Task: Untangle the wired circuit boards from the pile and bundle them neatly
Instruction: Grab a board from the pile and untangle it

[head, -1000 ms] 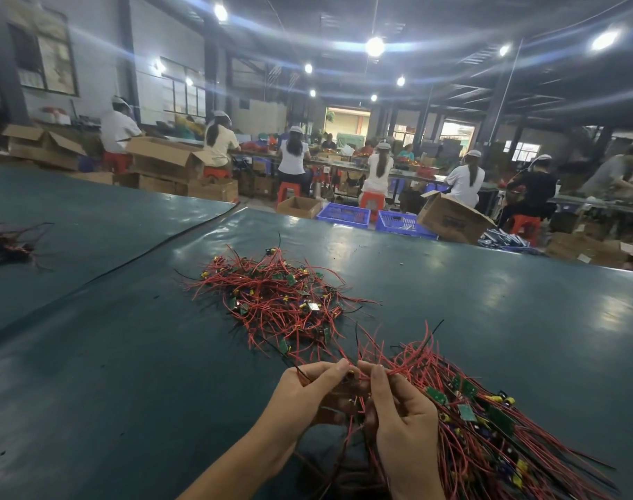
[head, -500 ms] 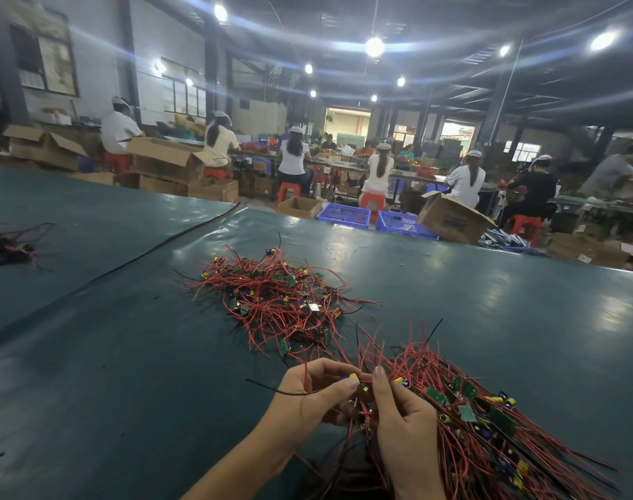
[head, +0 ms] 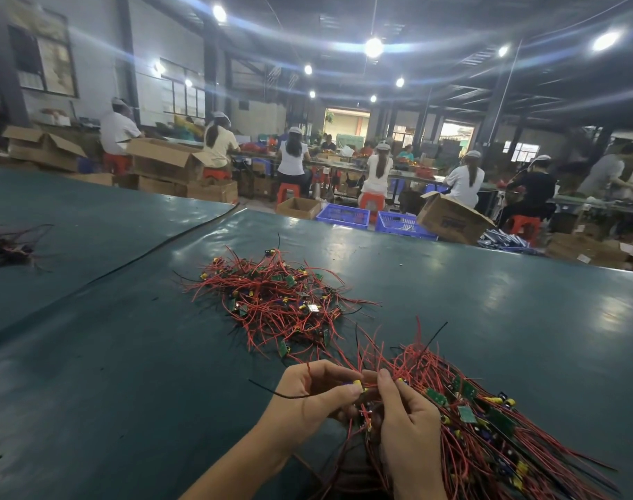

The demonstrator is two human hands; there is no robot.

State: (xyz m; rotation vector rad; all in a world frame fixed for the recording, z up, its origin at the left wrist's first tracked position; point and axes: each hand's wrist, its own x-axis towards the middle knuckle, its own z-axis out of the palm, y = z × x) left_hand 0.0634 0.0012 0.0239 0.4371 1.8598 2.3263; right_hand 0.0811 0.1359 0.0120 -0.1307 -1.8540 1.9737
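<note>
Where the two hands meet at lower centre of the frame, the left hand (head: 315,395) pinches a small yellow part (head: 357,384) between thumb and forefinger, and a loose black wire (head: 271,390) trails leftward from beneath its palm. The right hand (head: 405,427), fingers curled, grips the near end of the bundle (head: 495,445), which fans out over the green table (head: 109,373) toward the lower right, with green boards (head: 466,413) showing among its red strands. The pile (head: 271,297), still tangled, lies at mid-frame, just beyond the hands. A smaller tangle (head: 5,245) sits at the left edge. Seated workers (head: 293,157) and blue crates (head: 342,214) occupy the background.
</note>
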